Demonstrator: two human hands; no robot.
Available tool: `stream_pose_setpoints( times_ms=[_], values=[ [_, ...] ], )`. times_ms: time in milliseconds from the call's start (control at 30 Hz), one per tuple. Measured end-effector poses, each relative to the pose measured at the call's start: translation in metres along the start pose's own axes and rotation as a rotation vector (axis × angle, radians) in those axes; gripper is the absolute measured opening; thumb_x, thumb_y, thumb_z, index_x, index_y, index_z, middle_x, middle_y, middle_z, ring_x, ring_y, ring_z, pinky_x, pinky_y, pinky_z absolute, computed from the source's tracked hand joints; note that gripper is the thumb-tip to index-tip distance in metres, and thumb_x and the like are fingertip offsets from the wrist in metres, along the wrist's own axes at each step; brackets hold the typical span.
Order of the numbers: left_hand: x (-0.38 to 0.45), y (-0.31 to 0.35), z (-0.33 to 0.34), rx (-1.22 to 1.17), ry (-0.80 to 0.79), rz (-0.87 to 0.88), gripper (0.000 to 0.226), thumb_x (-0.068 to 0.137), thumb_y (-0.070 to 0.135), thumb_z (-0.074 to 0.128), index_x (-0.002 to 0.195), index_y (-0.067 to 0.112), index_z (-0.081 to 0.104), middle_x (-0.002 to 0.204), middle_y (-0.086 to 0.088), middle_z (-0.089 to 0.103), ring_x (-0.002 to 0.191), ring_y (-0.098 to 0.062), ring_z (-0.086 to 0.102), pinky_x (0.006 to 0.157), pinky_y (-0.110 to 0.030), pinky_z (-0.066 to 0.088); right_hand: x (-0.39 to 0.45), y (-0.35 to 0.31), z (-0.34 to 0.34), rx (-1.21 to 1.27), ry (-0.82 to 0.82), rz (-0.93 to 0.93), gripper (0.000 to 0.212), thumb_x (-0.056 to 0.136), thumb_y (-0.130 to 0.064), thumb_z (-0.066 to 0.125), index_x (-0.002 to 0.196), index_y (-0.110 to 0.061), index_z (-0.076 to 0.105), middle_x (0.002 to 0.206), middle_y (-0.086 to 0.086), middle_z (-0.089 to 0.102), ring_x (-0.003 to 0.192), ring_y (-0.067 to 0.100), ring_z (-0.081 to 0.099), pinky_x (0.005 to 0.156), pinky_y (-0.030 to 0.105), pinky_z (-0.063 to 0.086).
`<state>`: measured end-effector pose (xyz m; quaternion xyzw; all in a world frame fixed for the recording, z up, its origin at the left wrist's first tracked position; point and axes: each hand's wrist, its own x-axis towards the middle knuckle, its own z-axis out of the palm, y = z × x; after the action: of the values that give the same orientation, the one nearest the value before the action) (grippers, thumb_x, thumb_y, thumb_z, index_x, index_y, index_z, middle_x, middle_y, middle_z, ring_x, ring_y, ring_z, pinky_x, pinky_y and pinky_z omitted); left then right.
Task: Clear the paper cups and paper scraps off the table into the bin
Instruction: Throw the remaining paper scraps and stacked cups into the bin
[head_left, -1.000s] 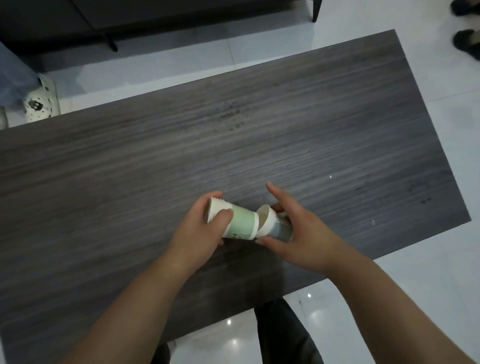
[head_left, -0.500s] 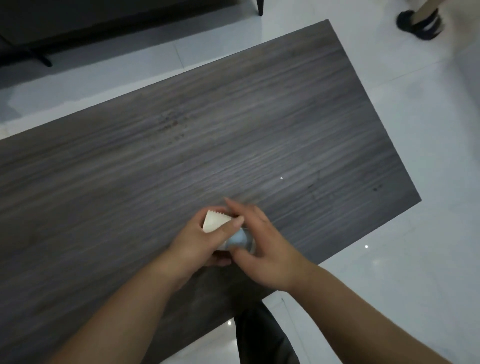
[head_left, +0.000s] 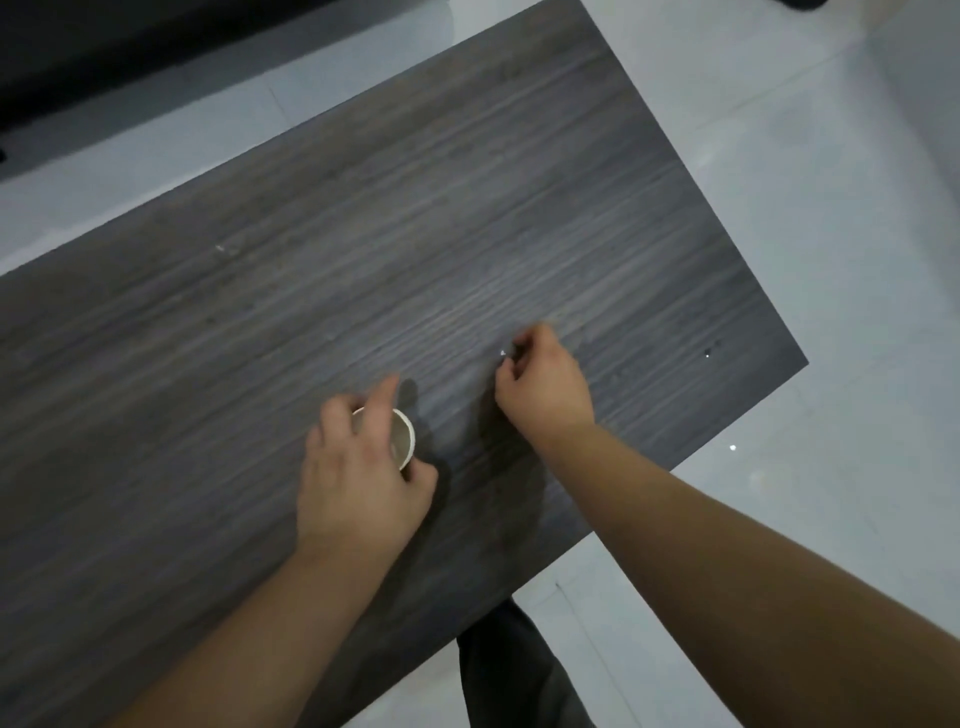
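Paper cup (head_left: 402, 439) crushes easily, so we've got our left hand (head_left: 358, 478) wrapped lightly round its wall; right hand (head_left: 543, 387) pinches at a tiny scrap (head_left: 503, 353) mid-table (head_left: 363, 234), toward its right edge.

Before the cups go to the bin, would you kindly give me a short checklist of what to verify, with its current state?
1. Left hand has a firm hold on the paper cup: ok, fingers curl round it.
2. Right hand has pinched the white scrap: cannot tell, fingertips are at it but blurred.
3. Other scraps collected: not ok, white specks remain near the right edge and far left of the table.
4. Bin located: cannot tell, none in view.
5. Cup empty: cannot tell, the hand covers most of its mouth.
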<state>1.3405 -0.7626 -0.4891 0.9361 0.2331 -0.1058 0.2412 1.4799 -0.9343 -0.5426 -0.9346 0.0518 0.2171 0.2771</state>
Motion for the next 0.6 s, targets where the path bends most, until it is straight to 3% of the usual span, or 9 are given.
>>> stream_pose_setpoints(
  times_ms=[133,300,400,500,600],
  values=[
    [-0.004,0.002,-0.003,0.033,-0.052,0.017,0.102,0.077,0.024,0.086,0.162,0.04,0.032,0.138,-0.005,0.046,0.124,-0.033,0.052,0.096,-0.052,0.057,-0.002,0.003,0.001,-0.04,0.015,-0.025,0.018,0.097,-0.037,0.061,0.109,-0.025,0.057,0.092,-0.003,0.071,0.095,0.029,0.069,0.075,0.038,0.052],
    [-0.005,0.0,-0.003,0.031,-0.053,0.04,0.103,0.08,0.024,0.087,0.166,0.039,0.031,0.137,-0.004,0.047,0.122,-0.03,0.052,0.097,-0.047,0.056,-0.002,-0.001,0.003,-0.148,0.016,-0.074,0.014,0.1,-0.036,0.058,0.108,-0.025,0.06,0.093,-0.004,0.07,0.093,0.026,0.069,0.07,0.032,0.04],
    [-0.006,-0.002,-0.004,-0.005,-0.039,0.062,0.11,0.078,0.022,0.089,0.168,0.038,0.029,0.132,-0.003,0.05,0.117,-0.028,0.053,0.094,-0.047,0.056,-0.001,-0.003,0.003,-0.198,0.007,-0.082,0.008,0.102,-0.034,0.056,0.102,-0.027,0.057,0.088,-0.006,0.06,0.091,0.028,0.066,0.069,0.034,0.04],
    [-0.008,-0.01,-0.009,-0.144,-0.057,0.046,0.12,0.079,0.028,0.092,0.169,0.044,0.016,0.131,0.004,0.056,0.121,-0.022,0.056,0.104,-0.046,0.053,-0.001,-0.007,0.001,-0.186,-0.026,-0.061,0.005,0.102,-0.033,0.055,0.1,-0.028,0.054,0.088,-0.005,0.06,0.091,0.027,0.066,0.072,0.037,0.048],
    [-0.019,-0.022,-0.015,-0.314,-0.02,-0.062,0.098,0.074,0.035,0.096,0.152,0.041,0.036,0.126,0.015,0.06,0.12,-0.019,0.061,0.107,-0.052,0.054,-0.003,-0.012,-0.004,-0.086,-0.044,0.001,0.007,0.1,-0.028,0.059,0.103,-0.021,0.062,0.094,0.001,0.068,0.095,0.026,0.068,0.083,0.044,0.058]
  ],
)
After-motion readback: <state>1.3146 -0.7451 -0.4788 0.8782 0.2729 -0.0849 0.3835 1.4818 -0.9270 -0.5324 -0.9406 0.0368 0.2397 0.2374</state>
